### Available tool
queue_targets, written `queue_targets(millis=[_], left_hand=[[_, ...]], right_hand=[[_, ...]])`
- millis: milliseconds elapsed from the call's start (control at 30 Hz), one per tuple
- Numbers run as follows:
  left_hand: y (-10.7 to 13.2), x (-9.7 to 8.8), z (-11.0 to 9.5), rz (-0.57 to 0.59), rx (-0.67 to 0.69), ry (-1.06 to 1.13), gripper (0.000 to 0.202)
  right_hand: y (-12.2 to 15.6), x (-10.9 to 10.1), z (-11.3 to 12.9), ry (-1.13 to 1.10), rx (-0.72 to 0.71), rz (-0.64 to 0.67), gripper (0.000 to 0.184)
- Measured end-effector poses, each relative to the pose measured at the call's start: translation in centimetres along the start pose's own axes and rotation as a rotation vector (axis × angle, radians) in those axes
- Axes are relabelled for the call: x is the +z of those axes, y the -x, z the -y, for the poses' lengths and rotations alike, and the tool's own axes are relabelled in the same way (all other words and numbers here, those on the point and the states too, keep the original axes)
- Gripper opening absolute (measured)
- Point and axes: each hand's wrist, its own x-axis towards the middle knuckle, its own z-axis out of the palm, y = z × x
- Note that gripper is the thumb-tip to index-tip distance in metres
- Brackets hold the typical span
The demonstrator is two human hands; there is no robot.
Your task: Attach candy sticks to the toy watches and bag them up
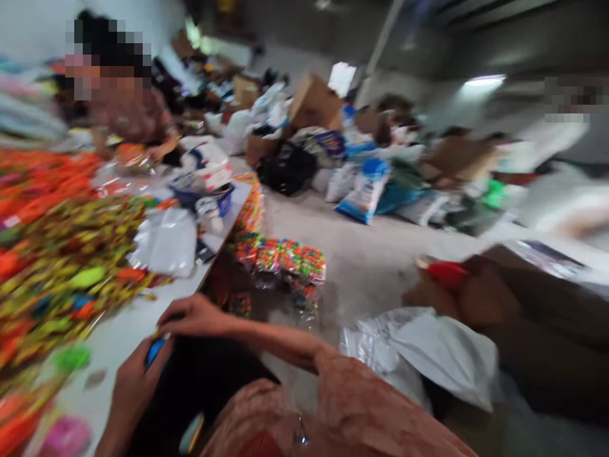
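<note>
At the near edge of the white table (pixel 126 324), my left hand (pixel 130 381) is closed around a small rounded blue piece (pixel 155 351), probably plastic; blur hides its exact kind. My right hand (pixel 197 316) reaches across from the right, fingers bent and pinched together at the top of the blue piece. What those fingertips grip is too blurred to make out. Left of my hands lies a wide heap of small yellow-green pieces (pixel 90 247), mixed with orange and blue ones. A green piece (pixel 70 357) and a pink piece (pixel 67 435) rest nearer to me.
Clear plastic bags (pixel 166 241) and a purple basket (pixel 223 198) stand along the table's edge. Across the table a person (pixel 130 114) works by an orange pile (pixel 47 178). Filled bags of colourful pieces (pixel 290 257) lie on the floor; sacks and cartons (pixel 316 105) crowd behind.
</note>
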Motion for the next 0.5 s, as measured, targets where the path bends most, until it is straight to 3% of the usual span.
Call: queue_targets(millis=[67,233,500], left_hand=[[1.2,0.3,1.7,-0.021,-0.127,0.031,0.042],[2.3,0.5,5.6,-0.053,-0.103,0.088,0.05],[4.8,-0.1,7.7,-0.077,-0.052,0.031,0.046]], right_hand=[[0.3,0.6,0.0,0.002,-0.01,-0.025,0.013],[-0.8,1.3,-1.4,-0.011,-0.032,0.043,0.019],[-1.2,4.0,-2.3,-0.028,0.015,0.133,0.021]])
